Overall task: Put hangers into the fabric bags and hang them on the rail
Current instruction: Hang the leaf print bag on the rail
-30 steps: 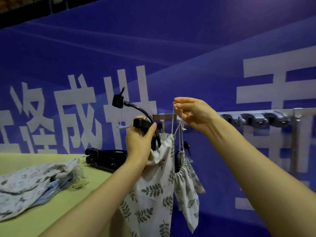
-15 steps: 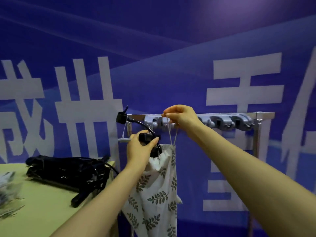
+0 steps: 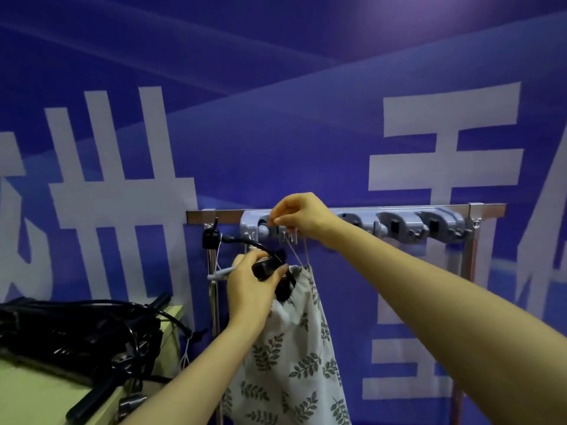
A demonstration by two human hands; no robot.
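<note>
right hand (image 3: pixel 302 219) pinches the drawstring (image 3: pixel 296 251) near the left end of the rail (image 3: pixel 383 209), maybe hooked on, hard to tell. left hand (image 3: pixel 248 286) grips the black hanger (image 3: pixel 264 268) poking out of the bag (image 3: pixel 291 363).

The right hand (image 3: pixel 302 217) is up at the rail (image 3: pixel 221 216), its arm stretched out, thumb and forefinger pinching a thin cord (image 3: pixel 306 253). The left hand (image 3: pixel 248 283) is just below the rail, fingers (image 3: pixel 256 258) curled round a black hanger (image 3: pixel 264 268), forearm angled upward.
</note>
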